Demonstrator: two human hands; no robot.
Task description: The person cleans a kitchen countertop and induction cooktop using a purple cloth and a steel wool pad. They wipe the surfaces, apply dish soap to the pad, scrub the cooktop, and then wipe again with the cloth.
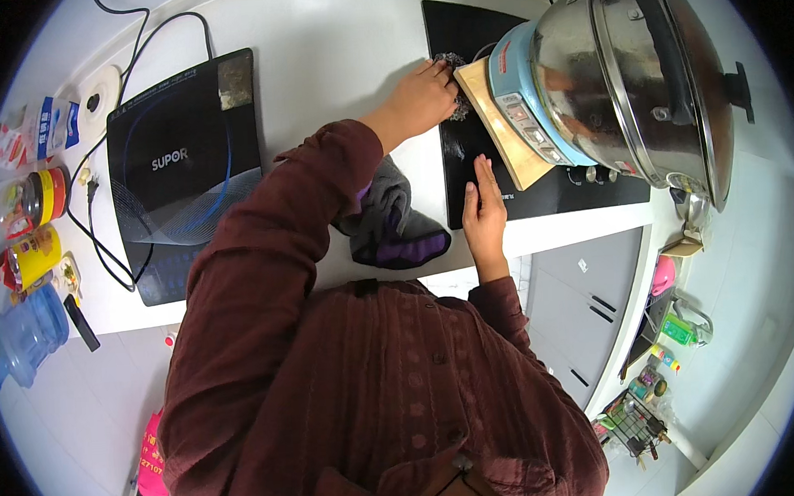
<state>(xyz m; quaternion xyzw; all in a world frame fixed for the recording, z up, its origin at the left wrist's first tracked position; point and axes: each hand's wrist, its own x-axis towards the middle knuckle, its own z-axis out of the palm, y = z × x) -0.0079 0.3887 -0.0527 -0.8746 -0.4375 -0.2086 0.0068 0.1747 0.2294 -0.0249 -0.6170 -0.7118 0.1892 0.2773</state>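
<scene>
My left hand (pixel 426 95) presses down on a steel wool scourer (pixel 459 108), whose curls show past the fingers. Under it is the left part of a black glass cooktop (pixel 456 154). Over the cooktop's front edge, my right hand (pixel 486 206) holds nothing, its fingers straight and thumb apart. A wooden board (pixel 498 131) lies on the cooktop just beyond both hands. On the board stands a light blue base (pixel 520 100) with printed pictures, under a large lidded steel pot (pixel 573 84). A grey and purple cloth (pixel 395 221) lies crumpled near the counter's front edge.
At the left a black Supor induction cooker (pixel 178 185) bears a worn metallic patch, its black cord (pixel 97 237) looping beside it. Beyond are sauce bottles (pixel 31 200), a blue water jug (pixel 31 328) and a black-handled utensil (pixel 81 323). Grey cabinets (pixel 574 292) stand below right.
</scene>
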